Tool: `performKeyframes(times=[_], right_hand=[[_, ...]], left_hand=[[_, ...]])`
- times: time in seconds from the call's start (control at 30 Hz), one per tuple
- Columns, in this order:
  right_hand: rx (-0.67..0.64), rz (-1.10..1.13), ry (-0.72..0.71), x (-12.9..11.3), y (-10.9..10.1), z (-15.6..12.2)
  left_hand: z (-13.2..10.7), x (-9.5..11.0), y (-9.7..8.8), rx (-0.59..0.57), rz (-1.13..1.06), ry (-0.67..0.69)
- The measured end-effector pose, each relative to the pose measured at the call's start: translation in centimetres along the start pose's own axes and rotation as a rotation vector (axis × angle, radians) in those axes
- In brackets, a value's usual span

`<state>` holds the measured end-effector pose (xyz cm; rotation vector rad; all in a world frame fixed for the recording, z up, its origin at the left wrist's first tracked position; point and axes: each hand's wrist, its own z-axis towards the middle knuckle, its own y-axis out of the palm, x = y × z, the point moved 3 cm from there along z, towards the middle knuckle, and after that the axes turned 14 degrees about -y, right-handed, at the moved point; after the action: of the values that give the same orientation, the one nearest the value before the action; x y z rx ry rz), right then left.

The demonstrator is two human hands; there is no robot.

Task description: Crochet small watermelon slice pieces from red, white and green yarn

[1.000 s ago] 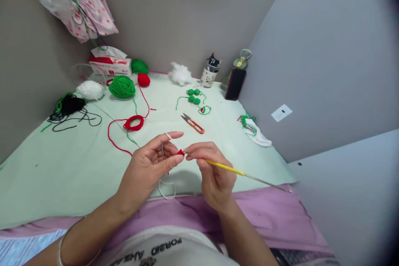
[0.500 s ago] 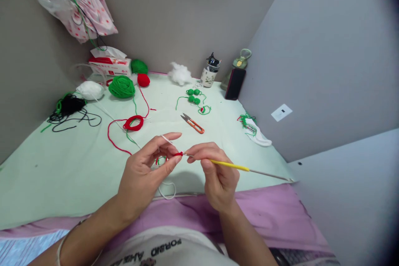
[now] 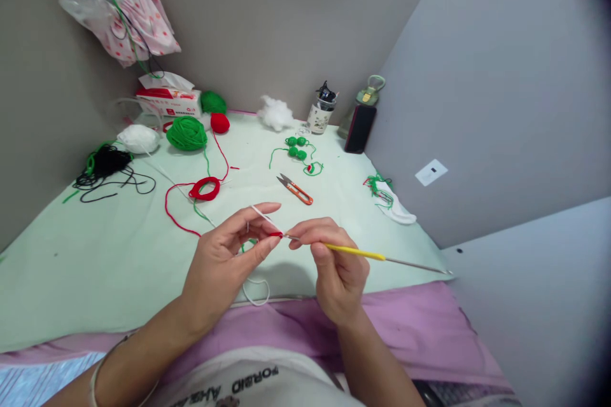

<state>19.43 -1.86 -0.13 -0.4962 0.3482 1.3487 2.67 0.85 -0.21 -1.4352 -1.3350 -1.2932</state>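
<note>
Between the thumb and fingers of my left hand point(image 3: 229, 257) is pinched a small red crochet piece point(image 3: 275, 234). White yarn point(image 3: 265, 215) runs taut from the raised left index finger to the piece. My right hand point(image 3: 338, 270) grips a crochet hook point(image 3: 356, 251) by its yellow handle, the shaft pointing left. The hook's tip meets the red piece; my fingers partly hide the exact stitch. A loop of white yarn point(image 3: 258, 302) hangs below my left hand, and a bit of green shows behind its fingers.
Orange thread snips point(image 3: 296, 191) lie just beyond my hands, with small green crocheted balls point(image 3: 296, 146) behind them. Green yarn point(image 3: 186, 133), a red yarn coil point(image 3: 205, 188), white yarn point(image 3: 138, 138) and black yarn point(image 3: 102, 165) lie left. A phone point(image 3: 360, 129) leans at the back right.
My right hand and the hook have shifted slightly right, away from my left hand. The white yarn from the left index finger now stretches straighter to the hook tip.
</note>
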Motion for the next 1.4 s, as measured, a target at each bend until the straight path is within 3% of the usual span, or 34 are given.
performKeyframes(times=[0.23, 0.37, 0.53, 0.73, 0.83, 1.03, 1.3, 1.4], right_hand=[[-0.107, -0.137, -0.115, -0.5, 0.3, -0.2], [-0.073, -0.187, -0.211, -0.5, 0.9, -0.7], [0.032, -0.182, -0.191, 0.0, 1.2, -0.7], [-0.036, -0.260, -0.247, -0.9, 1.0, -0.1], [-0.045, -0.261, -0.272, -1.1, 1.0, -0.1], [0.031, -0.114, -0.161, -0.3, 0.9, -0.4], [0.146, 0.171, 0.079, 1.1, 0.9, 0.1], [0.113, 0.065, 0.042, 0.7, 1.0, -0.1]], left_hand=[[-0.6, -0.1, 0.0, 0.115, 0.108, 0.151], [-0.1, -0.5, 0.2, 0.052, -0.013, 0.025], [0.5, -0.9, 0.6, -0.031, -0.139, -0.077], [-0.3, -0.4, 0.5, 0.153, 0.014, 0.094], [-0.3, -0.3, 0.2, 0.159, 0.016, 0.088], [0.3, -0.4, 0.3, 0.016, -0.064, -0.022], [0.3, -0.7, 0.3, -0.043, -0.153, -0.052], [0.5, -0.9, 0.5, -0.057, -0.161, -0.071]])
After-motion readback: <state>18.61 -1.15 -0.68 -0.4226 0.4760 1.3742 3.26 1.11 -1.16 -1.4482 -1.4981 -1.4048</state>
